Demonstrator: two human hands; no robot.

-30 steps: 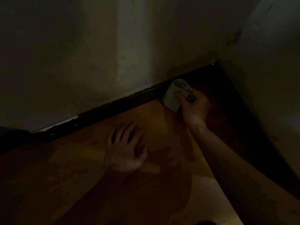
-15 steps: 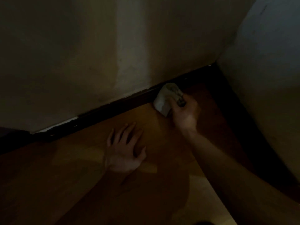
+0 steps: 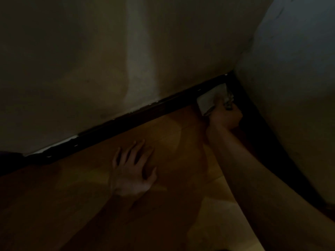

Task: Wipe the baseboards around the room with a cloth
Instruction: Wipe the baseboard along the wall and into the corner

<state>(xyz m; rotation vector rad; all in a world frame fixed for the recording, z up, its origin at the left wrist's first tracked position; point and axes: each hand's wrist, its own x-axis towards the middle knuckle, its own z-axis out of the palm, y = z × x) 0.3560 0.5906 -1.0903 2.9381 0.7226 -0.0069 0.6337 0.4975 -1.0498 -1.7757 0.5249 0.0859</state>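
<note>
In the dim head view, a dark baseboard [image 3: 126, 120] runs diagonally along the foot of a pale wall to a corner at upper right. A second dark baseboard [image 3: 268, 134] leads down the right wall. My right hand [image 3: 224, 115] grips a pale cloth [image 3: 208, 100] and presses it against the baseboard just left of the corner. My left hand [image 3: 132, 171] lies flat on the wooden floor, fingers spread, holding nothing.
The orange-brown wooden floor [image 3: 172, 142] fills the lower part of the view. The pale wall [image 3: 108, 60] has chipped white edges above the baseboard at the left. The right wall [image 3: 299, 87] closes the corner.
My right hand has slid the cloth along the baseboard to the right, into the corner. My left hand stays planted on the floor.
</note>
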